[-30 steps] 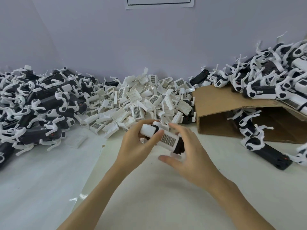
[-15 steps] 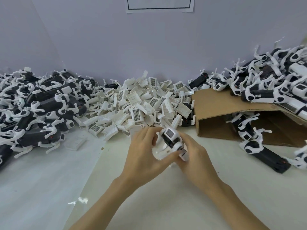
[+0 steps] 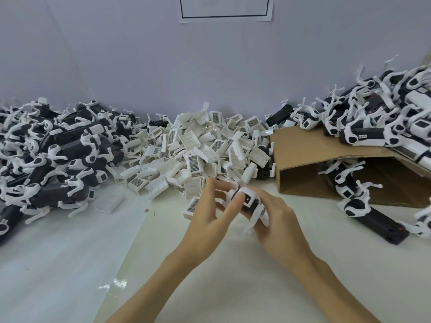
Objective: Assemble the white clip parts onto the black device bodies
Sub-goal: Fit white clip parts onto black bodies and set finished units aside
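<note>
Device body (image 3: 250,203), black with white clip parts, is being held above the tabletop (image 3: 233,287) between both hands: left hand (image 3: 210,220) pinching its end, right hand (image 3: 277,222) curled beneath. Clip pile (image 3: 198,150) behind. Seating is probably best pressed squarely, evenly.

My only view is the head camera, looking forward and down, close over both hands (image 3: 242,220); white clips (image 3: 198,152) pile just beyond their grip, wall (image 3: 210,66) behind.
</note>
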A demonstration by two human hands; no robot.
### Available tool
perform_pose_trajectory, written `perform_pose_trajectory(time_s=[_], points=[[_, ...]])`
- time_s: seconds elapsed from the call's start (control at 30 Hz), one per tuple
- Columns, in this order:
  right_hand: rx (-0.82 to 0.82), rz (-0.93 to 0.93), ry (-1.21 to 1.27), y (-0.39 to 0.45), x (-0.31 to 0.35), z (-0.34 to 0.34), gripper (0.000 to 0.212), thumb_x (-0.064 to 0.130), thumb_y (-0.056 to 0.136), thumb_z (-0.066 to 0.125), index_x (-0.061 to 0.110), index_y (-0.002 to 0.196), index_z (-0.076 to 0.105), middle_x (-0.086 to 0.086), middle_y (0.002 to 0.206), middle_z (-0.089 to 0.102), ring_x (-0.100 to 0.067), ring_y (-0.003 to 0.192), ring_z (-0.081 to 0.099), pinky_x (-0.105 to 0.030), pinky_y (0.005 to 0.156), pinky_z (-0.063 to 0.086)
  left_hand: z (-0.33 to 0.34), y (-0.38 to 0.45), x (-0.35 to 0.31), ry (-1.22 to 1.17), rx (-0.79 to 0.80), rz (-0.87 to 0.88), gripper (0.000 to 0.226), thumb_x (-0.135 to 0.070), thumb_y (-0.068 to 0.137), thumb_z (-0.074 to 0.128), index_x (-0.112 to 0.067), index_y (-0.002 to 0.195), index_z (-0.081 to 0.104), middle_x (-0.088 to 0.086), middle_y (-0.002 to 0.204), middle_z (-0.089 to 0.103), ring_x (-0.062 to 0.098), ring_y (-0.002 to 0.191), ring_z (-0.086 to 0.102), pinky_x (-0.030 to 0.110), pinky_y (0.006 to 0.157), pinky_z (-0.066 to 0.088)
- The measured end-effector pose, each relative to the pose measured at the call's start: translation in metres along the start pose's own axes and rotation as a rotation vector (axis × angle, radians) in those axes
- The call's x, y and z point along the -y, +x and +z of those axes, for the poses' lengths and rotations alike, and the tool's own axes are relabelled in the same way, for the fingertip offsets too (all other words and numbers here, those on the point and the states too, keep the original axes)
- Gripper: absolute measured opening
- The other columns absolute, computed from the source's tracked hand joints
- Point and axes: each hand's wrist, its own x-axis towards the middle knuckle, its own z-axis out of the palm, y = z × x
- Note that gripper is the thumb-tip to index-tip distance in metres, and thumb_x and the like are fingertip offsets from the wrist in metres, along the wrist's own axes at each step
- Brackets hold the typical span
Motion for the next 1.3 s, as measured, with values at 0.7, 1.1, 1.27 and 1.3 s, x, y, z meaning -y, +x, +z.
perform_pose_trajectory(time_s=[0.7, 1.1, 1.27, 1.3], points=[[0.369, 0.427, 0.694, 0.019, -0.004, -0.018, 0.033, 0.047, 0.094, 0.073, 0.033, 0.123, 0.074, -0.004, 0.107, 0.075, -0.027, 0.103, 0.075, -0.048, 0.083, 0.064, -0.038, 0.021, 0.011, -0.095, -0.048, -0.145, 0.039, -0.058, 0.096, 0.067, -0.031, 0.123, 0.074, -0.002, 0.113, 0.078, 0.013, 0.106, 0.073, 0.028, 0.091, 0.051], [-0.343, 0.409, 1.949, 0.132, -0.013, -0.154, 0.089, 0.06, 0.1, 0.055, -0.01, 0.15, 0.03, -0.04, 0.144, 0.051, -0.044, 0.134, 0.058, -0.044, 0.112, 0.05, -0.055, 0.037, 0.025, -0.252, -0.264, -0.091, 0.06, -0.056, 0.107, 0.038, -0.009, 0.111, 0.075, 0.018, 0.1, 0.075, 0.03, 0.085, 0.07, 0.038, 0.073, 0.058], [-0.153, 0.568, 1.811, 0.118, -0.023, -0.107, 0.071, 0.055, 0.106, 0.047, 0.0, 0.151, 0.037, -0.027, 0.142, 0.06, -0.039, 0.13, 0.062, -0.046, 0.108, 0.053, -0.053, 0.038, 0.028, -0.151, -0.285, -0.086, 0.044, -0.041, 0.111, 0.045, -0.01, 0.102, 0.075, 0.012, 0.093, 0.073, 0.021, 0.079, 0.066, 0.026, 0.063, 0.056], [-0.105, 0.603, 1.816, 0.109, -0.025, -0.089, 0.068, 0.052, 0.106, 0.048, 0.0, 0.15, 0.041, -0.023, 0.143, 0.061, -0.036, 0.131, 0.062, -0.044, 0.105, 0.054, -0.052, 0.037, 0.028, -0.112, -0.301, -0.068, 0.039, -0.037, 0.111, 0.047, -0.012, 0.1, 0.075, 0.01, 0.093, 0.072, 0.021, 0.079, 0.066, 0.026, 0.064, 0.056]])
